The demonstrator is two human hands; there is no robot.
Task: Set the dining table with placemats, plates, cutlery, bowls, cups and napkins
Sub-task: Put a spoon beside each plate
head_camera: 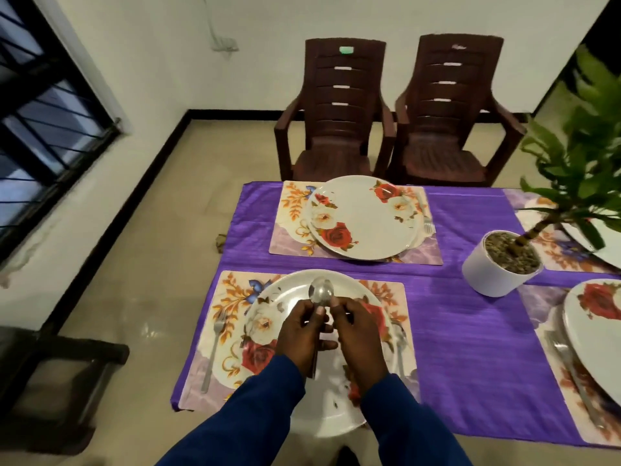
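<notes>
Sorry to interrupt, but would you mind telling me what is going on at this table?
A person is setting a purple-clothed table. Both hands, left hand and right hand, hold spoons above the nearest plate, which sits on a floral placemat with a fork beside it. Other plates are already laid; no bowls, cups or napkins are visible.

Open purple cloth (470,348) runs between the near placemat (221,331) and the right-hand settings; the potted plant (500,264) blocks the middle, its leaves overhanging the far right.

Shiny metal spoon (321,290), glossy plate (361,218), sheeny purple tablecloth (470,348) (probably satin), moulded plastic chairs (339,105).
</notes>
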